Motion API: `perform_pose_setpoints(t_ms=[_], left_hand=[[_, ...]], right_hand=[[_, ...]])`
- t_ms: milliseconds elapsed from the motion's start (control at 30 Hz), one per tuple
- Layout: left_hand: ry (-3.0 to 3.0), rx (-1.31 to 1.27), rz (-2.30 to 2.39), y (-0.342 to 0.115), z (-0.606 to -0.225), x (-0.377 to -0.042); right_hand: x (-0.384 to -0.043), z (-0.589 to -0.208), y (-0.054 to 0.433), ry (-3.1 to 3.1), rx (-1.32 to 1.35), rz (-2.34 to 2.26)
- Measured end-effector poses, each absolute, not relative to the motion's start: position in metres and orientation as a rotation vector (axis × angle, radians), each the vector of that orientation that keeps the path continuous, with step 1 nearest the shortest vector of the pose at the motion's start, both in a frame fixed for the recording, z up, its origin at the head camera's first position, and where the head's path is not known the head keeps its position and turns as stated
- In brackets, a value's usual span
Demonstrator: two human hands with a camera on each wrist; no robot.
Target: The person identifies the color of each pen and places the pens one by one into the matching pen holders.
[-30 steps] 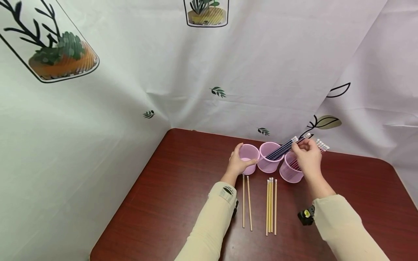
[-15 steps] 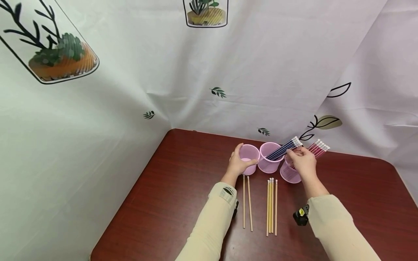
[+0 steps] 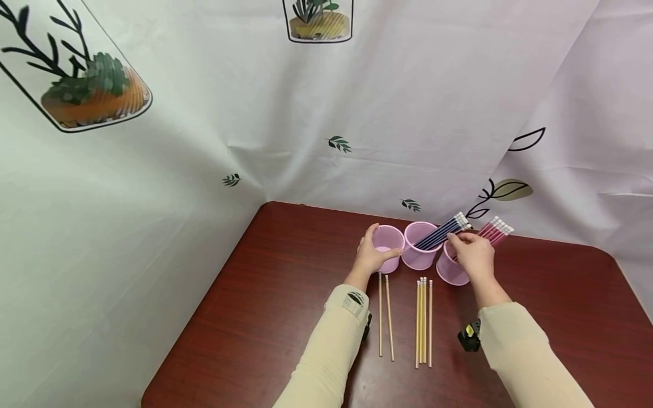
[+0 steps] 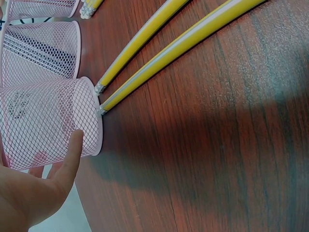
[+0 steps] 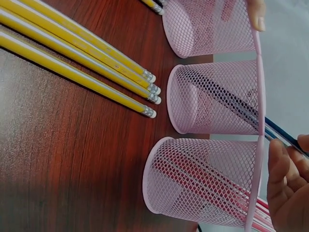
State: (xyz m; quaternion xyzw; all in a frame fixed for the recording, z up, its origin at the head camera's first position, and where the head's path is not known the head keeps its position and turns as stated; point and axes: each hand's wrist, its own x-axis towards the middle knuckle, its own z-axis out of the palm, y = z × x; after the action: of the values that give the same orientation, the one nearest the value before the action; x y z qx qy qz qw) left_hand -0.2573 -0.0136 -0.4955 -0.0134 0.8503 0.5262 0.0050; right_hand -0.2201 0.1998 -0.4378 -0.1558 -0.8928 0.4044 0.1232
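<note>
My left hand (image 3: 369,258) grips the leftmost pink mesh pencil cup (image 3: 391,266), its thumb over the near rim; in the left wrist view one finger (image 4: 73,154) lies along the mesh wall. The middle cup (image 3: 418,260) holds several dark blue pencils (image 3: 436,237), leaning right with white erasers up. My right hand (image 3: 476,259) pinches a blue pencil (image 5: 277,129) just above that cup's rim, as the right wrist view shows. Beneath this hand stands the right cup (image 3: 451,273), with several red-pink pencils (image 3: 494,231) leaning in it, partly hidden by the hand.
On the dark red wooden table (image 3: 285,294), two yellow pencils (image 3: 390,320) lie before the left cup. Several more yellow pencils (image 3: 421,323) lie side by side before the middle cup. A white patterned cloth (image 3: 285,113) hangs behind the table.
My right hand has come left and slightly down toward the middle cup. A pencil eraser that stuck out above the others a second ago no longer stands apart. The left hand has stayed still.
</note>
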Motion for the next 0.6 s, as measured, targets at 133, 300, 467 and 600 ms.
perform_pose_setpoints(t_ms=[133,300,467,600], left_hand=[[2.665,-0.037,1.642,-0.012,-0.497,-0.258],[2.654,-0.022,1.658,-0.011,-0.497,-0.258],[2.647,-0.017,1.651,-0.013,-0.497,-0.257],[2.65,-0.002,1.659,-0.014,-0.497,-0.258]], right_hand=[[-0.217,-0.438,0.203,-2.626,-0.451,1.15],[-0.213,-0.441,0.207,-2.608,-0.441,1.146],[-0.2,-0.454,0.208,-2.345,-0.584,1.173],[-0.19,-0.472,0.212,-2.262,-0.669,1.312]])
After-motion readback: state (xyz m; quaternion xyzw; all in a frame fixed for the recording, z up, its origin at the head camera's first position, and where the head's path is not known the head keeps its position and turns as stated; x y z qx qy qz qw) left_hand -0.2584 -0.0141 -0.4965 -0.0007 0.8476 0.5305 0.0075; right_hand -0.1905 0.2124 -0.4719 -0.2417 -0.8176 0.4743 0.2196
